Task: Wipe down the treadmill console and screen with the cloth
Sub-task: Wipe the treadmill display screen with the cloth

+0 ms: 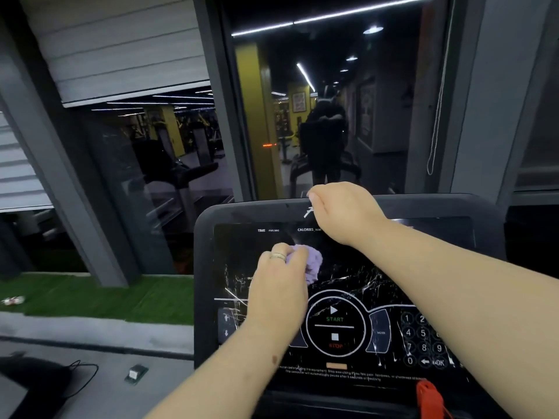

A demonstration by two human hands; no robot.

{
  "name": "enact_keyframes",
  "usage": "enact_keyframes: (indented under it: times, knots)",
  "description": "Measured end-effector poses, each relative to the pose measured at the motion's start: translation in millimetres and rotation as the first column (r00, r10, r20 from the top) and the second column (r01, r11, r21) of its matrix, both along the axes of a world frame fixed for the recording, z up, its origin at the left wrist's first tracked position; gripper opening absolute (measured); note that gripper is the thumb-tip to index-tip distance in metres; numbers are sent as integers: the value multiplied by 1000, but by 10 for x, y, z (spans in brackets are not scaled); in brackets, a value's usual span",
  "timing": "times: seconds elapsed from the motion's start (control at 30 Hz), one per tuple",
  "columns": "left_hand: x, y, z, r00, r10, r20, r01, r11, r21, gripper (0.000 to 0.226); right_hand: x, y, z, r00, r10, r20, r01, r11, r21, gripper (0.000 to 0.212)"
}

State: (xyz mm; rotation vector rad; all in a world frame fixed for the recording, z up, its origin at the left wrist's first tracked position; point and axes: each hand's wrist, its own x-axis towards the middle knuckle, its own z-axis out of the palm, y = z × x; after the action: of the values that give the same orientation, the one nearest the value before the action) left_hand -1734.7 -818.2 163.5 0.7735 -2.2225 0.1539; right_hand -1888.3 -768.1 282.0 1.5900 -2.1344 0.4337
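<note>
Your left hand [279, 285] has its fingers curled round the bunched purple cloth [308, 263], holding it against the dark screen [242, 252] of the treadmill console [205, 237], just above the round START/STOP control [335, 323]. A ring [278, 256] shows on one finger of that hand. The screen around the START/STOP control carries white scratch-like streaks, thickest to its left and upper right.

Your right hand [338, 210] rests on the console's top edge, well above the START/STOP control, with its fingers curled over the rim; whether they actually clamp it you cannot tell from here.

To the right of the START/STOP control sits the number keypad [423, 340]. Below and to its right, at the console's lower edge, is a red safety clip [428, 397]. Far to its left, beyond the console, lies a strip of green artificial turf [121, 297]. Above the console stands a dark window [317, 101] reflecting the gym interior.
</note>
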Motion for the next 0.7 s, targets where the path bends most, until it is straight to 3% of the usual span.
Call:
enact_keyframes:
  times: [0.1, 0.2, 0.23, 0.4, 0.53, 0.7]
  knots:
    - [236, -357, 318, 999, -1, 41, 4, 998, -69, 31, 13, 11, -10, 1000, 1, -29, -2, 1000, -14, 25]
    - [399, -609, 466, 961, 177, -213, -171, 984, 45, 30, 37, -3, -44, 995, -29, -95, 27, 999, -20, 22]
    - [358, -550, 419, 952, 199, -233, -178, 978, 106, 30, 50, -18, -57, 993, -44, -111, 41, 999, -24, 24]
    - [437, -589, 392, 995, 90, -50, -90, 996, -3, 32, 87, -80, -124, 981, -103, -166, 96, 994, -52, 28]
    - [664, -865, 501, 933, 265, -241, -248, 964, 98, 31, 75, -87, -148, 977, -121, -173, 112, 992, -61, 29]
    - [630, -656, 250, 999, 50, -19, -51, 997, -50, 29, 103, -124, -168, 972, -145, -183, 134, 988, -71, 29]
